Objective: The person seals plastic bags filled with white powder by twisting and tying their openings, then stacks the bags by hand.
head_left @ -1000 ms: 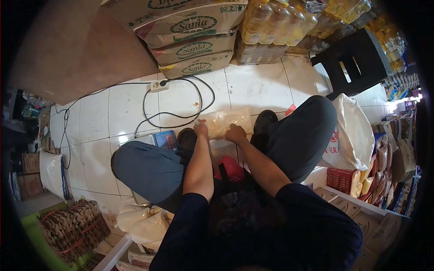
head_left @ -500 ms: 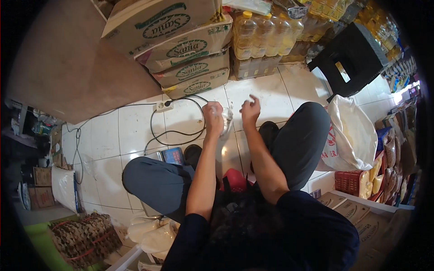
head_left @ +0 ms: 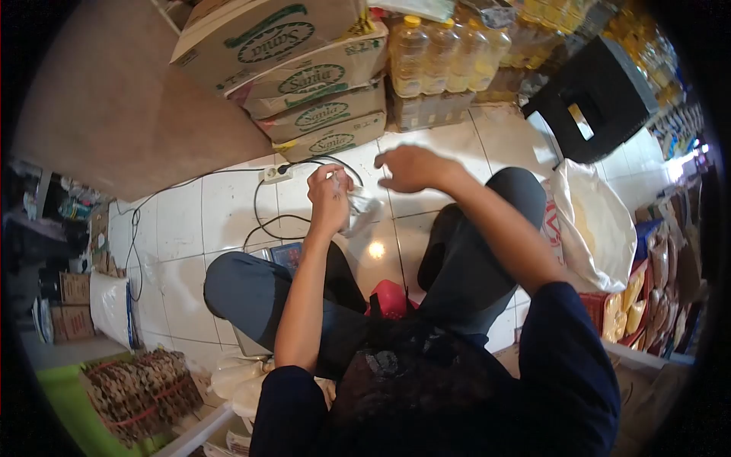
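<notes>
My left hand (head_left: 329,199) is closed around the gathered top of a small clear plastic bag (head_left: 362,211), which hangs at its right side over the floor. Something pale seems to be inside the bag, though it is blurred. To the right and slightly higher, my right hand (head_left: 415,167) is apart from the bag, its thumb and fingers spread with nothing visible between them. Below my left hand, a blue device (head_left: 286,255) lies partly hidden by my forearm and knee. A red plastic item (head_left: 388,298) is on the floor between my legs.
Sania cartons (head_left: 320,116) are stacked ahead, beside yellow oil bottles (head_left: 438,61). A socket block (head_left: 277,174) with a looping black cable lies on the tiles. At right stand a black stool (head_left: 609,99) and an open white sack (head_left: 598,221). Tied brown bundles (head_left: 145,392) sit lower left.
My left hand has moved left with the bag, which now shows more. My right hand has risen and turned, reaching left with its fingers spread. My right forearm slants more across my knee.
</notes>
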A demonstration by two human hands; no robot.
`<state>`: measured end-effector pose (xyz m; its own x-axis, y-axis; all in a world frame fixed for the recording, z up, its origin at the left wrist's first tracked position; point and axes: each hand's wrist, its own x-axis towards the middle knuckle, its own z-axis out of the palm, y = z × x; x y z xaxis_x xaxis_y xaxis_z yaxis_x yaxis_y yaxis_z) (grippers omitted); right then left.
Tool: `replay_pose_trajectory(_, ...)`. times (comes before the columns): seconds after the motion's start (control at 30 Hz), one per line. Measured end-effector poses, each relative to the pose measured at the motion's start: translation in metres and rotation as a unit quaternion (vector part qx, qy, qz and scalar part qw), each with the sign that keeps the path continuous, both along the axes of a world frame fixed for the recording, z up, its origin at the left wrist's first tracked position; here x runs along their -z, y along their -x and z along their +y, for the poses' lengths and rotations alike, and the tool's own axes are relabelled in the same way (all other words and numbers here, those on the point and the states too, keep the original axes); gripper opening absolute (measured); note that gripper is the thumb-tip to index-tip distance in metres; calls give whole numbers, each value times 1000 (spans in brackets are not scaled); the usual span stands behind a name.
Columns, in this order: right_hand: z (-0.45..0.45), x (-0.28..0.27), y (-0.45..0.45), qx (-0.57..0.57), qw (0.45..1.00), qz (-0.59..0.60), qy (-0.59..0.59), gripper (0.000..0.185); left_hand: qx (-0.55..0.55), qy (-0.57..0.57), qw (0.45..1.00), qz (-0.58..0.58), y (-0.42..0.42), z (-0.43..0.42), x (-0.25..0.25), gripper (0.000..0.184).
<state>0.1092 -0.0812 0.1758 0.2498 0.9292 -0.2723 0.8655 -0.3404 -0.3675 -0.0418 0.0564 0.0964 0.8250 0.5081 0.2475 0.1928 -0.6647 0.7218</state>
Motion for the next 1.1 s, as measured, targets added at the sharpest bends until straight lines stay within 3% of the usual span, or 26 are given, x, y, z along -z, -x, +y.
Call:
replay_pose_trajectory(0.03,5,18,9,-2,999,36,7,57,-2,-46,999,-29,3,-3,-11,22)
replay_pose_trajectory(0.1,7,37,40,29,998,-29,-53,77,8,61,994,-86,4,-6,-9,29)
replay_pose_trajectory(0.13,11,50,48,27,995,0,-93,82,21,55,995,-83,4,-7,-12,31)
replay_pose_trajectory(0.2,23,99,49,-24,984,20,-175,66,69,21,997,-38,4,-12,-18,35)
replay_pose_trajectory(0.3,27,122,51,-40,959,121,-252,46,100,-172,978,68,4,-25,-18,35)
replay_pose_trajectory(0.33,25,127,53,-36,948,153,-278,41,127,-149,976,97,6,-25,-12,39)
replay_pose_trajectory(0.43,21,163,48,-78,968,83,-225,36,123,-110,971,176,9,-23,10,46)
replay_pose_trajectory(0.57,12,174,35,-21,970,73,-230,29,87,39,964,248,10,8,19,53)
replay_pose_trajectory(0.63,16,159,42,37,969,41,-241,25,41,17,964,264,17,21,29,52)
replay_pose_trajectory(0.67,7,144,46,-48,954,-39,-293,26,19,1,958,286,19,26,47,52)
replay_pose_trajectory(0.77,7,152,53,-72,949,37,-306,22,-18,-20,933,359,24,19,41,50)
replay_pose_trajectory(0.9,10,169,49,-53,939,-128,-313,28,-9,-23,921,390,28,11,42,48)
replay_pose_trajectory(0.93,11,154,57,127,945,-154,-257,36,-5,-23,917,399,26,13,43,50)
replay_pose_trajectory(1.03,11,152,54,87,981,95,-147,40,13,-19,914,405,26,8,44,53)
replay_pose_trajectory(1.07,10,146,50,147,981,53,-115,46,21,-22,915,402,26,8,42,54)
replay_pose_trajectory(1.1,13,146,47,155,976,113,-102,47,31,-17,922,386,26,8,43,55)
